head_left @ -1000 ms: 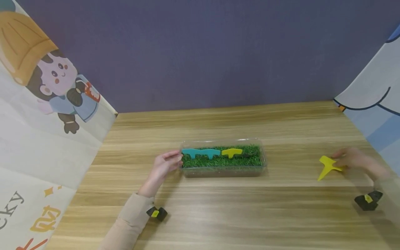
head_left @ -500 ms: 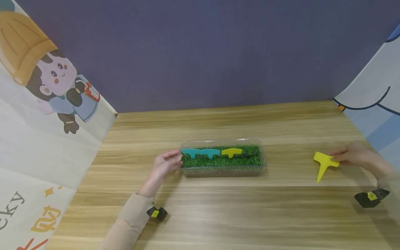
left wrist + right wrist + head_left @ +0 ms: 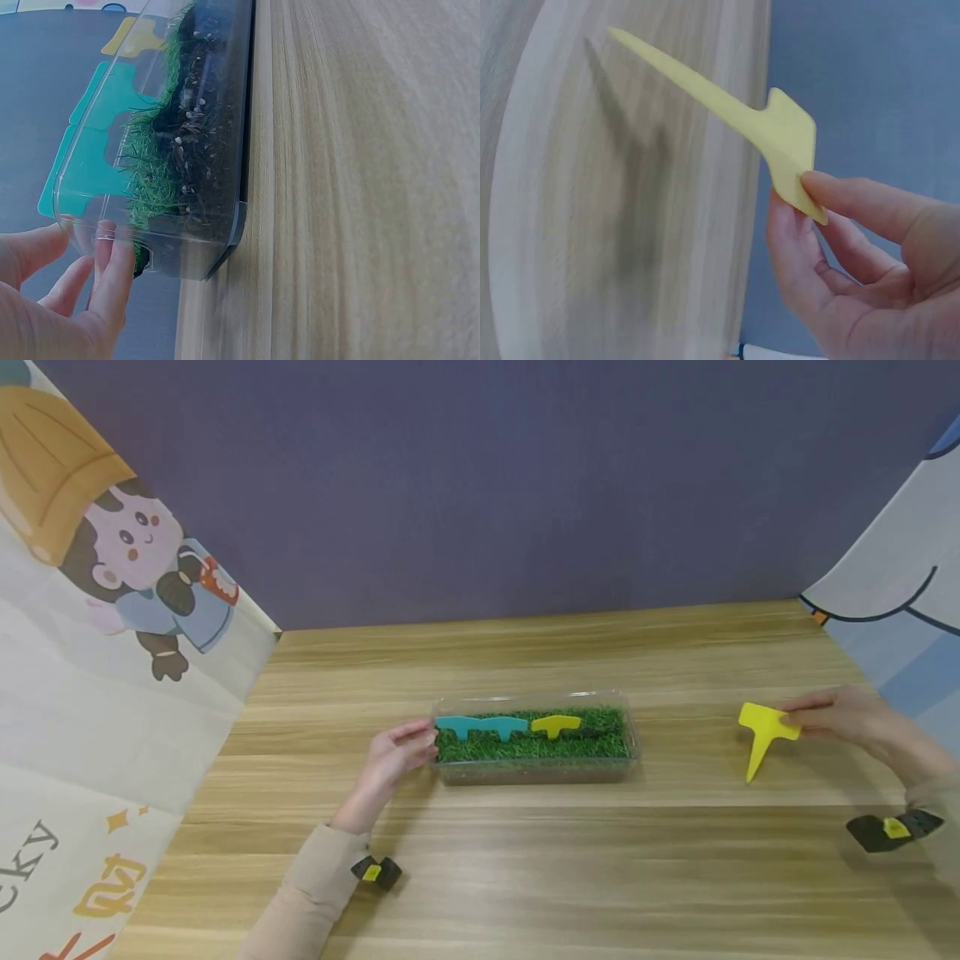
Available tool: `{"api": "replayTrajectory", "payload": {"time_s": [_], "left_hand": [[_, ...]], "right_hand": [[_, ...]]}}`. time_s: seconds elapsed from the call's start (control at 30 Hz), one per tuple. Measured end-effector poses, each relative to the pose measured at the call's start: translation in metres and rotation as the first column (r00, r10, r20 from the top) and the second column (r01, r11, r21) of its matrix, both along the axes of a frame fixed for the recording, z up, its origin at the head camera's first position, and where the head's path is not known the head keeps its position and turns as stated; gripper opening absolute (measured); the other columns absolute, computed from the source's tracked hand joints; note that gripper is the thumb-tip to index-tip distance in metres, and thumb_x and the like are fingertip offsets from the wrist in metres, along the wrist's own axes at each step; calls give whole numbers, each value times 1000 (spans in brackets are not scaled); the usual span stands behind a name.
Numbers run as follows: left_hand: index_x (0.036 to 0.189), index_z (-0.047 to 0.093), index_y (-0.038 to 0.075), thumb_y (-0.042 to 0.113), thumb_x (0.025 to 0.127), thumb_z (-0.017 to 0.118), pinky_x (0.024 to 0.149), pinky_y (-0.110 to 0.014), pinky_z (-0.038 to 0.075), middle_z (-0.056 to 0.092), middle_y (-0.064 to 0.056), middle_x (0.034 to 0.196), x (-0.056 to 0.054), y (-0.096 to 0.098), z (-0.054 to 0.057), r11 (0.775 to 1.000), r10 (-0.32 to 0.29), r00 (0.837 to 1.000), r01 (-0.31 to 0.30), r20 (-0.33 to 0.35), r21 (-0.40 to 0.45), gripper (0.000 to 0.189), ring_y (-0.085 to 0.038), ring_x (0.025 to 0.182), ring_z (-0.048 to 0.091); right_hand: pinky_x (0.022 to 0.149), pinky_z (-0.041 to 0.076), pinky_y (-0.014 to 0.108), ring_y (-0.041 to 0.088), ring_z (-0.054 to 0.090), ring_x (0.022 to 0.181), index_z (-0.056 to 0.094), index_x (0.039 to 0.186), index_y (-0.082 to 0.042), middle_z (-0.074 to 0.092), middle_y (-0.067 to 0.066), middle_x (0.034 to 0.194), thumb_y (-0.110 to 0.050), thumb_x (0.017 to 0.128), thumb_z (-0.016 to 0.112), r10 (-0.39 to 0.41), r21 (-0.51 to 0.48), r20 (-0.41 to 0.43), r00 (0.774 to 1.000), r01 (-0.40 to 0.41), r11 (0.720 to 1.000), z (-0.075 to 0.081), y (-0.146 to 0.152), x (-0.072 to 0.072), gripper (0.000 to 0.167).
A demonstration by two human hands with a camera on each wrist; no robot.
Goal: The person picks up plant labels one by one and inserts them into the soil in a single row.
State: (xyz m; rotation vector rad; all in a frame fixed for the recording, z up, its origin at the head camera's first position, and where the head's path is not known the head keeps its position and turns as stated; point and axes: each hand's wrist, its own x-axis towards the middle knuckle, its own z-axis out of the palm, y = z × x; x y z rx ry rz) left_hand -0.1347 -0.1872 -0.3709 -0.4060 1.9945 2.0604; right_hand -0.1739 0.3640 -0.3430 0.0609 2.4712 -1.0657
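Note:
Between thumb and fingers, my right hand (image 3: 843, 720) pinches one arm of a yellow T-shaped plant label (image 3: 765, 727), its pointed stem hanging down above the table. The right wrist view shows the thumb on the head of the yellow plant label (image 3: 787, 150). My left hand (image 3: 397, 756) holds the left end of a clear plastic planter box (image 3: 536, 772), thumb at the rim and fingers against the end wall. Inside grows green grass (image 3: 600, 747) over dark soil (image 3: 202, 120). Two teal plant labels (image 3: 504, 727) and a yellow one (image 3: 556, 725) stand in it in a row.
The box stands on a wood-grain table (image 3: 525, 877). Behind rises a dark blue-grey wall (image 3: 480, 493). A printed panel (image 3: 112, 710) borders the left side and another printed panel (image 3: 915, 577) the right.
My right hand has lifted the yellow plant label and moved it slightly left and away from me, turning it stem down. The left hand and the box have stayed in place.

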Motion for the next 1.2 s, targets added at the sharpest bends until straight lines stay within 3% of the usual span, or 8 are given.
{"api": "replayTrajectory", "payload": {"time_s": [0.07, 0.37, 0.5, 0.67, 0.77, 0.97, 1.1, 1.2], "left_hand": [[120, 49, -2, 3, 81, 59, 87, -30, 48, 53, -20, 117, 0, 0, 0, 1000, 0, 1000, 0, 1, -2, 40, -19, 87, 61], [120, 49, -2, 1, 82, 58, 86, -29, 49, 53, -20, 117, 0, 1, 0, 1000, 6, 1000, -6, 1, 1, 40, -19, 87, 60], [120, 48, -4, 1, 82, 58, 86, -30, 49, 53, -21, 117, 0, 0, -1, 1000, -7, 1000, 6, -17, -26, 40, -18, 86, 61], [121, 47, -6, 1, 83, 57, 86, -31, 49, 54, -23, 116, -1, 0, -2, 999, -16, 999, 14, -28, -43, 40, -18, 85, 61], [121, 48, -4, 1, 83, 56, 85, -31, 49, 54, -22, 115, -1, 0, -3, 999, -12, 1000, 11, -20, -45, 39, -18, 85, 61], [121, 48, -2, 1, 83, 56, 85, -30, 49, 54, -20, 116, -1, 0, -2, 998, -14, 1000, 14, -6, -54, 39, -19, 87, 61], [121, 48, -1, 1, 83, 56, 85, -31, 49, 54, -20, 116, -1, 0, -2, 998, -13, 1000, 13, -4, -56, 39, -19, 87, 61], [121, 48, -2, 1, 83, 57, 85, -31, 49, 54, -20, 116, -1, 0, -2, 998, -14, 1000, 13, -6, -59, 39, -19, 86, 61]], "right_hand": [[73, 54, 33, -11, 52, 71, 51, 115, 12, 45, 35, 117, -33, 83, 60, -8, -2, -33, 999, 8, 1000, 0, -3, 0, 56], [71, 54, 36, -2, 58, 70, 41, 123, 12, 47, 32, 117, -40, 84, 56, -55, 45, -144, 988, 62, 997, 14, -29, 5, 67], [67, 54, 30, -3, 58, 70, 44, 122, 11, 58, 13, 105, -37, 85, 56, -72, 35, -184, 980, 80, 996, 24, -40, 9, 61], [64, 54, 28, -2, 58, 70, 47, 120, 7, 54, -15, 90, -39, 84, 57, -95, 24, -214, 972, 102, 994, 31, -50, 11, 59], [63, 52, 24, -2, 57, 70, 51, 118, 1, 52, -24, 84, -39, 83, 57, -103, 13, -218, 970, 109, 994, 34, -54, 12, 53], [60, 49, 12, -4, 57, 70, 59, 101, -21, 55, -29, 78, -34, 84, 59, -143, -94, -246, 959, 123, 988, 40, -64, 15, 21], [59, 46, 11, -7, 54, 69, 59, 105, -13, 55, -28, 78, -36, 83, 59, -153, -73, -287, 946, 138, 988, 44, -73, 18, 32], [66, 45, 19, -10, 50, 71, 56, 112, -6, 54, -29, 77, -39, 84, 57, -154, -38, -299, 942, 150, 988, 47, -80, 20, 43]]}}
